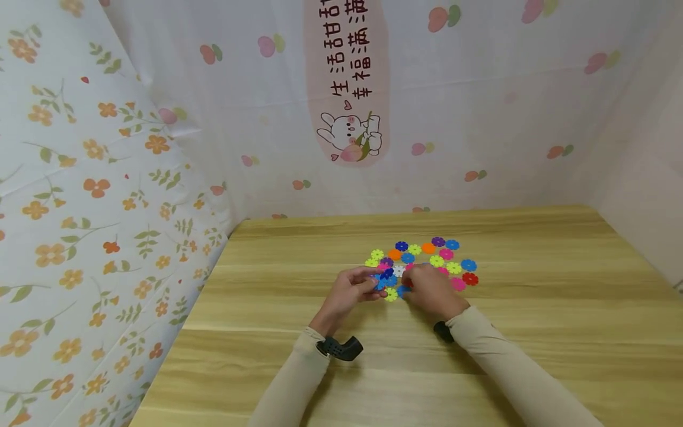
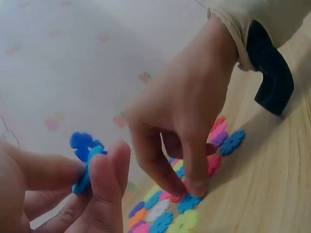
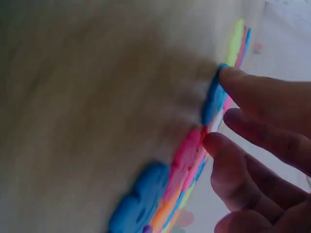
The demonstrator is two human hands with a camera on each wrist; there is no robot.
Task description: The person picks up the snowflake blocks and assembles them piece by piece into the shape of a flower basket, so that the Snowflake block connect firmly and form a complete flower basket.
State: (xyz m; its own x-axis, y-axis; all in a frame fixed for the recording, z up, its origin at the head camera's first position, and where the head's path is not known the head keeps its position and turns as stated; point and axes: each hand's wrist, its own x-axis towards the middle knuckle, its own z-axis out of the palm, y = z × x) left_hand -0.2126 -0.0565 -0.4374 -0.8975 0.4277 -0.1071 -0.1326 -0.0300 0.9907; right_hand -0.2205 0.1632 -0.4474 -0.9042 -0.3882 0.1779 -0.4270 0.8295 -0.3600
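Observation:
My left hand (image 1: pixel 344 293) (image 2: pixel 99 208) pinches a light blue flower-shaped disc (image 2: pixel 85 182) between thumb and fingers, held above the table. A dark blue disc (image 1: pixel 386 273) (image 2: pixel 82 144) stands up against it at an angle; whether they are joined I cannot tell. To the right, my right hand (image 1: pixel 433 290) (image 2: pixel 187 102) (image 3: pixel 272 141) reaches down with bent, spread fingers. Its fingertips touch a blue disc (image 2: pixel 188 204) (image 3: pixel 214 97) lying at the near edge of the spread discs. In the head view that hand hides some discs.
Flat on the wooden table (image 1: pixel 256 261) lie several more discs in yellow, orange, pink, purple, white and red, such as a red disc (image 1: pixel 470 279) at the right and a yellow disc (image 1: pixel 377 254) at the left. Patterned cloth (image 1: pixel 256 118) hangs behind the table.

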